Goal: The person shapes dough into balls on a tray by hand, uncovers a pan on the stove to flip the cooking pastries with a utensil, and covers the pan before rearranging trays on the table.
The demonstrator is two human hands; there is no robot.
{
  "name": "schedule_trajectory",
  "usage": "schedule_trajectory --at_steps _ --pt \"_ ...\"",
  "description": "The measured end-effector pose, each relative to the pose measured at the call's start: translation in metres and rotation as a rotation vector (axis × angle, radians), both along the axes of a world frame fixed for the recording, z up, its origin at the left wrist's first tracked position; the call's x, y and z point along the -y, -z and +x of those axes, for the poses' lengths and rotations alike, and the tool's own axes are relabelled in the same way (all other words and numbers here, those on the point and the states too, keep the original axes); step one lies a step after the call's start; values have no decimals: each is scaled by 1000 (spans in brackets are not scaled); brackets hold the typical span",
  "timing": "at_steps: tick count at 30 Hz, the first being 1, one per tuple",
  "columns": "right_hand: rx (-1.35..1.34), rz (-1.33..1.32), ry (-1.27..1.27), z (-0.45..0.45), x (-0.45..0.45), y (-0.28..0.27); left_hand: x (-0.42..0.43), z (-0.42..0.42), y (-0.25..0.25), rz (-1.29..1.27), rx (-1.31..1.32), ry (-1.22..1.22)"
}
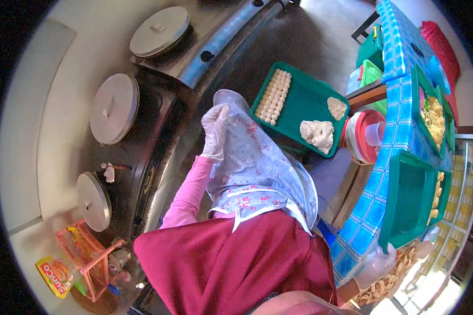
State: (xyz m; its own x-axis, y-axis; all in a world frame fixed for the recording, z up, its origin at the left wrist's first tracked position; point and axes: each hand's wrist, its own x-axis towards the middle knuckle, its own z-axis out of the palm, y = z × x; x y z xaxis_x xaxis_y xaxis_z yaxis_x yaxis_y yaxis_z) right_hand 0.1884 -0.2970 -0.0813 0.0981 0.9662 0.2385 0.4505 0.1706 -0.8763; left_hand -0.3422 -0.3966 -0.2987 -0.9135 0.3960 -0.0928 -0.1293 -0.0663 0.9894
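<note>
My left hand point(215, 128), in a clear plastic glove, is closed on the edge of the floral apron point(257, 152) and pulls the cloth out to the left. At the lower right, my gloved right hand point(375, 265) grips the near corner of a green tray point(404, 202) on the table; its fingers are partly hidden. A row of small pale dough pieces point(436, 197) lies along that tray's right side. Ahead of me, a second green tray point(299, 97) holds rows of white dough balls point(274, 97), a large dough lump point(317, 135) and a smaller one point(337, 108).
Round lidded pots point(114, 108) stand on the dark stove point(152, 100) at the left. A blue checked cloth point(370, 202) covers the right-hand table, with a tray of yellow crumbly food point(432, 118). A red-rimmed bucket point(365, 137) stands beside it. An orange basket point(97, 278) is at the lower left.
</note>
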Motion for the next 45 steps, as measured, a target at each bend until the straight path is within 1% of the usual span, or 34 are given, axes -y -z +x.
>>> schedule_trajectory --at_steps 1,2,3,4,7,8,10,12,13,15,16,18,19,20,21,22,24,25,26,27,29,31,32,33,35,36,37,39,40,41,42,43,44,45 --pt "-44 -5 15 -11 -1 4 5 -4 3 28 -76 -58" --pt "-192 -36 0 -18 -5 7 12 -9 14 23 -111 -109" --pt "-343 -73 -16 -21 -8 12 19 -8 10 39 -83 -127" --pt "-342 -144 13 18 -18 33 26 -7 6 55 -57 -146" --pt "500 209 -96 36 -18 42 51 -6 16 47 -36 -241" --pt "427 506 -201 31 -24 53 64 -4 24 30 -32 -272" --pt "1002 661 158 6 -24 29 91 2 44 -8 -20 -384" --pt "809 772 302 -24 -29 27 114 13 41 -60 24 -449" --pt "353 743 242 -47 -34 35 129 23 38 -87 51 -480" --pt "-3 679 -118 -94 -55 45 155 31 46 -111 48 -539" --pt "99 683 -425 -119 -68 46 168 37 47 -141 50 -570" --pt "167 293 -272 -208 -49 61 197 47 60 -166 20 -640" --pt "35 174 -436 -224 -61 86 210 57 57 -192 44 -690" --pt "-22 19 -582 -232 -79 121 220 63 52 -210 60 -734" --pt "-126 -72 -622 -229 -112 180 229 67 48 -225 74 -773" --pt "-110 83 -697 -233 -130 205 241 73 52 -204 48 -804" --pt "382 282 -359 -243 -174 268 262 79 57 -247 88 -876" --pt "382 306 -271 -246 -204 299 269 80 57 -247 102 -887" --pt "380 327 -183 -247 -234 332 273 78 55 -276 111 -869" --pt "142 281 -189 -243 -274 367 274 77 51 -309 122 -849" --pt "-127 176 -286 -235 -298 386 267 70 47 -343 139 -833" --pt "-193 54 -478 -237 -289 359 249 63 47 -349 155 -842" --pt "-391 155 -436 -255 -273 334 235 62 41 -317 122 -786" --pt "-444 73 -477 -257 -267 322 225 56 42 -336 79 -743" --pt "-427 -30 -490 -260 -261 304 206 42 45 -379 -7 -655" --pt "-432 -97 -500 -261 -257 295 194 37 42 -477 27 -602" --pt "-506 -142 -552 -259 -254 288 181 34 38 -511 -42 -569" --pt "-545 -134 -502 -267 -254 282 142 27 28 -579 -183 -496" --pt "-533 -102 -455 -270 -255 276 111 19 27 -517 -222 -387" --pt "-509 -60 -444 -273 -259 266 99 11 33 -617 -361 -357" --pt "-561 -83 -499 -268 -267 273 86 -1 39 -710 -505 -326" --pt "-591 -147 -429 -264 -269 278 75 -10 48 -798 -649 -294" --pt "-618 -211 -363 -261 -269 275 33 3 15 -988 -753 -256" --pt "-645 -273 -303 -259 -271 273 11 1 9 -1012 -813 -229"
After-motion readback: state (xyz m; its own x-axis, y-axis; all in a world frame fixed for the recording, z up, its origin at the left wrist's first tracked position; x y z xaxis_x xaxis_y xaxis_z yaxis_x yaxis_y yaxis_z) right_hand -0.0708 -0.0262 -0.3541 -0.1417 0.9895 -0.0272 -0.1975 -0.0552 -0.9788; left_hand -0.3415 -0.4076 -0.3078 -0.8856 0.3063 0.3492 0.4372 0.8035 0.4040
